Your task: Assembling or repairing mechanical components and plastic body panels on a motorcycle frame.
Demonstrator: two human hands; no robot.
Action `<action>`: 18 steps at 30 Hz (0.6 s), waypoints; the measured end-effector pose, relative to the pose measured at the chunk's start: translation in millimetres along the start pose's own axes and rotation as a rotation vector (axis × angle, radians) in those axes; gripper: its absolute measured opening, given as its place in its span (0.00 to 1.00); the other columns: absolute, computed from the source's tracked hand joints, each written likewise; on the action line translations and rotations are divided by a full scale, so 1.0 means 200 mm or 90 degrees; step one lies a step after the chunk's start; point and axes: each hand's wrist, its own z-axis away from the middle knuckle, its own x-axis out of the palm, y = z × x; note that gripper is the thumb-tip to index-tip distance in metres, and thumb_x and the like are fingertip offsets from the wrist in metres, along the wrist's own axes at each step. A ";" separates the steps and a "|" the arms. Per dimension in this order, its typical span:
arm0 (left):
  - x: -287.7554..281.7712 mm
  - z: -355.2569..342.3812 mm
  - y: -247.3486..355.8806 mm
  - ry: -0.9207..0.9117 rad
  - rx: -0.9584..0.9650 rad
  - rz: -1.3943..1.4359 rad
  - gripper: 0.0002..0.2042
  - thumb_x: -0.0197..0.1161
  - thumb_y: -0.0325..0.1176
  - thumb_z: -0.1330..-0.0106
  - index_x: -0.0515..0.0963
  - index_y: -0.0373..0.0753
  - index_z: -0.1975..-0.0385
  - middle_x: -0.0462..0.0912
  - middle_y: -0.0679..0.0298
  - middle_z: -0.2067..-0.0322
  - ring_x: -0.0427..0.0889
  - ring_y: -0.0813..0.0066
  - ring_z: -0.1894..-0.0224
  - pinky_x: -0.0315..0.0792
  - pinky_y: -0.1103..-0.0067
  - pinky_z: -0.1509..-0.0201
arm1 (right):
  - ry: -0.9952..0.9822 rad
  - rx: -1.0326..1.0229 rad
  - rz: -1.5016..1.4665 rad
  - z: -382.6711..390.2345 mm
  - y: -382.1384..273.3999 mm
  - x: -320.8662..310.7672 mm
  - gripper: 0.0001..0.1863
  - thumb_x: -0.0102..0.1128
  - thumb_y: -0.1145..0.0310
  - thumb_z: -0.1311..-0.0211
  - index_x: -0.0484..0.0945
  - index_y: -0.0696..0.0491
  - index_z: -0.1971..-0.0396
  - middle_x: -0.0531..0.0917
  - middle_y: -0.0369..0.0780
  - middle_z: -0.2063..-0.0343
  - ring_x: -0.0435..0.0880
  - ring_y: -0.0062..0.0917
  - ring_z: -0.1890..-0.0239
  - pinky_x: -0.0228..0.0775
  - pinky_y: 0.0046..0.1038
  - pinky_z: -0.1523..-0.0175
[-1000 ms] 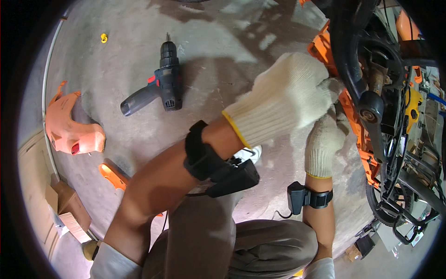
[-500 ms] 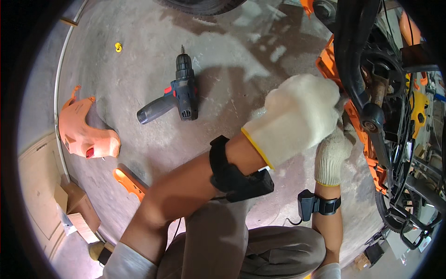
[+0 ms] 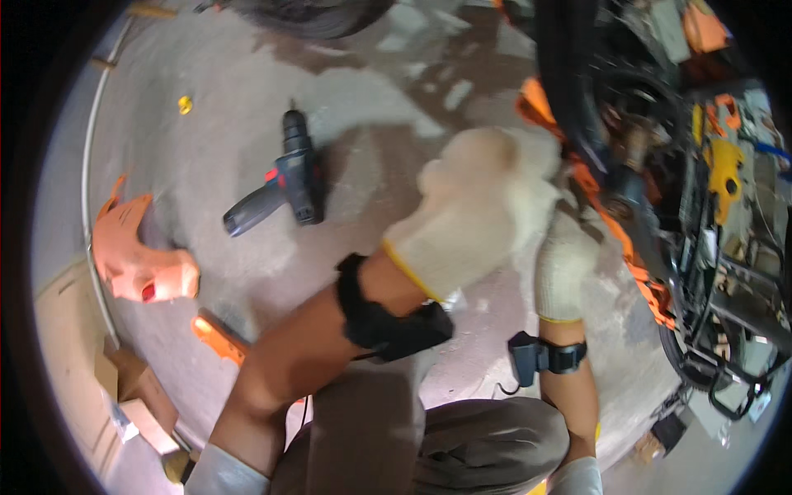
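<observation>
My left hand (image 3: 487, 194), in a white knitted glove with a yellow hem, reaches across to the lower edge of a black vehicle frame (image 3: 569, 91). Its fingers curl inward beside an orange panel (image 3: 610, 210), and whatever they hold is hidden. My right hand (image 3: 565, 268), gloved alike, is just below and to the right, close against the same panel. The left hand and the panel cover its fingers. Black strapped devices sit on both wrists. A dark cordless drill (image 3: 299, 173) with red accents lies on the floor left of my hands.
At the left lies an orange shell-like cover (image 3: 140, 256) with a red insert. An orange strip (image 3: 219, 337) lies below it, and a small yellow piece (image 3: 185, 105) farther off. A tyre (image 3: 322, 16) stands at the far edge. Cardboard boxes (image 3: 144, 384) line the left wall.
The whole view has shifted, so the drill, floor parts and vehicle now appear farther left. Both hands stay by the orange panel; no clear change in their hold shows through the blur.
</observation>
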 end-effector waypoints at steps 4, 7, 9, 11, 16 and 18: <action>-0.01 -0.02 0.00 -0.196 -0.556 0.581 0.09 0.58 0.33 0.30 0.82 0.35 0.67 0.83 0.58 0.77 0.83 0.66 0.79 0.75 0.74 0.75 | -0.049 -0.208 0.372 0.03 0.00 -0.02 0.11 0.57 0.67 0.32 0.82 0.57 0.56 0.83 0.43 0.66 0.81 0.30 0.63 0.71 0.34 0.58; -0.03 -0.07 0.03 -0.150 -0.595 0.621 0.13 0.61 0.40 0.31 0.83 0.35 0.70 0.80 0.56 0.81 0.83 0.62 0.81 0.75 0.69 0.77 | -0.132 -0.254 0.527 0.06 -0.02 -0.04 0.18 0.57 0.64 0.33 0.78 0.55 0.46 0.81 0.48 0.52 0.80 0.42 0.49 0.71 0.43 0.46; -0.04 -0.08 0.06 -0.183 -0.541 0.390 0.11 0.62 0.38 0.32 0.83 0.35 0.69 0.82 0.57 0.78 0.84 0.66 0.78 0.76 0.71 0.75 | -0.106 -0.286 0.502 0.05 -0.03 -0.03 0.18 0.57 0.64 0.34 0.78 0.55 0.47 0.81 0.48 0.52 0.79 0.44 0.49 0.71 0.44 0.45; -0.04 -0.08 0.08 -0.217 -0.328 -0.042 0.09 0.63 0.35 0.33 0.83 0.35 0.67 0.85 0.59 0.75 0.85 0.72 0.75 0.77 0.74 0.72 | -0.049 -0.331 0.461 0.04 -0.05 -0.01 0.17 0.58 0.65 0.35 0.79 0.54 0.49 0.82 0.47 0.53 0.80 0.44 0.50 0.71 0.44 0.46; -0.02 -0.08 0.06 -0.218 -0.595 0.523 0.10 0.64 0.36 0.32 0.82 0.34 0.64 0.86 0.60 0.73 0.83 0.77 0.77 0.76 0.78 0.74 | -0.112 -0.263 0.540 0.04 -0.08 -0.02 0.22 0.62 0.61 0.39 0.78 0.50 0.45 0.81 0.47 0.49 0.79 0.45 0.47 0.70 0.46 0.43; -0.03 -0.09 0.04 -0.199 -0.687 0.685 0.12 0.65 0.38 0.31 0.81 0.33 0.66 0.85 0.59 0.76 0.82 0.76 0.80 0.75 0.78 0.76 | -0.169 -0.210 0.527 0.06 -0.07 -0.04 0.24 0.63 0.60 0.39 0.77 0.49 0.43 0.81 0.48 0.46 0.78 0.45 0.45 0.68 0.47 0.41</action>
